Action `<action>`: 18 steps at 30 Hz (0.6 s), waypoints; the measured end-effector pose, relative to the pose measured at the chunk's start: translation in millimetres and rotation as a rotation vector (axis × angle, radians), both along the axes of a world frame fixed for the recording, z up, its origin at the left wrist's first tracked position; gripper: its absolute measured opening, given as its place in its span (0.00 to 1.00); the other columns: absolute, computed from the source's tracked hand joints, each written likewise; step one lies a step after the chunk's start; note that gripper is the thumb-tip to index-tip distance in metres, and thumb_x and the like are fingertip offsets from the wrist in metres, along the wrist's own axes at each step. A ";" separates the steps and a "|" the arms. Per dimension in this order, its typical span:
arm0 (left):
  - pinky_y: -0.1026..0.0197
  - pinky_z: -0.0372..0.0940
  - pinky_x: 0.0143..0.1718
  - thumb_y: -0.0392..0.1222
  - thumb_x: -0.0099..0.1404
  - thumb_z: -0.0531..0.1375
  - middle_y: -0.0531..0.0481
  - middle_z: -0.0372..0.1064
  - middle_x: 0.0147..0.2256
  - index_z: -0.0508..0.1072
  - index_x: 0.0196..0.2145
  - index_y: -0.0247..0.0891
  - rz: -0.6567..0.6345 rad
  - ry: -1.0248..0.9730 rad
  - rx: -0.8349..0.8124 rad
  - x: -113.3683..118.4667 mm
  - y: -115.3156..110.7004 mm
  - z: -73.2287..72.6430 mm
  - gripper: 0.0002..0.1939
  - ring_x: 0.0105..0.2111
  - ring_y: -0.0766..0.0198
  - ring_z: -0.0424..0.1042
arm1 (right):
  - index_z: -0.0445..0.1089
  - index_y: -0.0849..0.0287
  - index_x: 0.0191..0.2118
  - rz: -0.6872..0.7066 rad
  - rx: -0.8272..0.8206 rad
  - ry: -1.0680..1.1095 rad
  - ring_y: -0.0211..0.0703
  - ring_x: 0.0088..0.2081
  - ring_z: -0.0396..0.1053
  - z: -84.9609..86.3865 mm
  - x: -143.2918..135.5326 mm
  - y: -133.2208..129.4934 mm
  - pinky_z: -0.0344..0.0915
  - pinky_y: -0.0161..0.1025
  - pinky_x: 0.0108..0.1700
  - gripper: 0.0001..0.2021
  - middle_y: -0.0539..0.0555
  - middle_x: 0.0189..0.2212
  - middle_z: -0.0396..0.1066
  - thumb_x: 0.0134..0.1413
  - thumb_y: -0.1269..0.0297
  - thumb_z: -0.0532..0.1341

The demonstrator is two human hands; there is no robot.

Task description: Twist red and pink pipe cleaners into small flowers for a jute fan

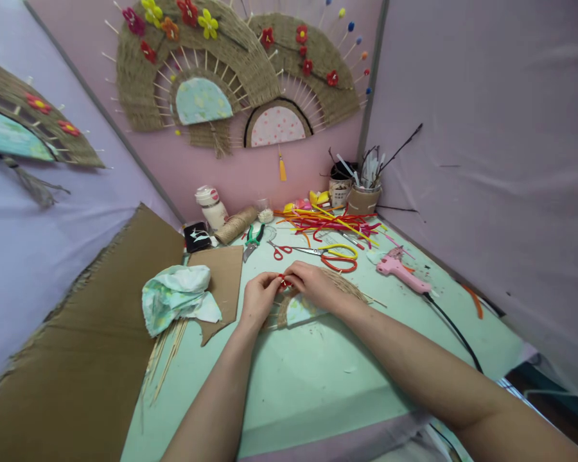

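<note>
Between my two hands is a small red flower that looks bent from fuzzy pipe cleaner. The fingertips of my left hand are closed on its left side. My right hand pinches it from the right, its fingers partly hiding it. Under both hands lies a small half-round fan, with a light blue-green cloth centre, a twine-woven band and thin sticks poking out. My hands and right forearm cover much of the fan, so I cannot tell whether the flower touches it.
Beyond my hands lie scissors, small red scissors, green-handled pruners and pipe cleaners. A pink glue gun with its cord is at right. Patterned cloth, cardboard and thin sticks lie left.
</note>
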State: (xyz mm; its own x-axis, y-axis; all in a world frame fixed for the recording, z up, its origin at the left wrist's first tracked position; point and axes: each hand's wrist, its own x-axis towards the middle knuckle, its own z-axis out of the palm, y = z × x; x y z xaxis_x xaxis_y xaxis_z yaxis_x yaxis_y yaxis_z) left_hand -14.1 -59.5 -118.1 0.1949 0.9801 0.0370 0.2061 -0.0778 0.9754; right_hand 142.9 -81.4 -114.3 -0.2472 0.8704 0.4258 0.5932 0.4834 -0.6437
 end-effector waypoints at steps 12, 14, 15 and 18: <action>0.62 0.64 0.32 0.43 0.56 0.58 0.49 0.75 0.27 0.76 0.31 0.36 -0.010 0.219 0.194 -0.1 -4.7 4.8 0.10 0.28 0.63 0.71 | 0.69 0.59 0.30 -0.088 -0.122 0.139 0.37 0.31 0.65 -1.2 -2.9 -0.4 0.59 0.34 0.35 0.06 0.50 0.28 0.70 0.55 0.68 0.56; 0.63 0.64 0.31 0.42 0.56 0.57 0.49 0.74 0.27 0.76 0.30 0.36 -0.009 0.247 0.215 -0.1 -5.4 5.0 0.09 0.28 0.63 0.71 | 0.69 0.59 0.29 -0.092 -0.123 0.123 0.37 0.31 0.65 -1.3 -3.3 -0.6 0.59 0.34 0.35 0.06 0.50 0.28 0.70 0.55 0.68 0.56; 0.63 0.63 0.31 0.42 0.56 0.57 0.49 0.74 0.27 0.76 0.30 0.36 -0.009 0.257 0.220 -0.1 -5.7 5.1 0.09 0.27 0.63 0.71 | 0.69 0.59 0.30 -0.093 -0.116 0.109 0.38 0.31 0.65 -1.4 -3.4 -0.7 0.59 0.34 0.35 0.06 0.51 0.28 0.70 0.55 0.68 0.56; 0.63 0.64 0.31 0.42 0.56 0.58 0.50 0.74 0.26 0.76 0.30 0.36 0.006 0.265 0.207 0.0 -5.8 5.1 0.09 0.27 0.63 0.71 | 0.70 0.59 0.30 -0.092 -0.095 0.085 0.38 0.32 0.66 -0.9 -3.8 -1.1 0.59 0.35 0.35 0.07 0.52 0.29 0.70 0.55 0.68 0.56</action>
State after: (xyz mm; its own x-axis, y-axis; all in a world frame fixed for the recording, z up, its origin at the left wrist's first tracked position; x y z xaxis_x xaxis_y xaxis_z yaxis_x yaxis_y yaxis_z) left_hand -14.0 -65.4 -113.0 0.2192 0.9581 0.1843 0.4516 -0.2670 0.8513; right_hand 139.0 -82.5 -115.2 -0.1314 0.9251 0.3562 0.5735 0.3640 -0.7338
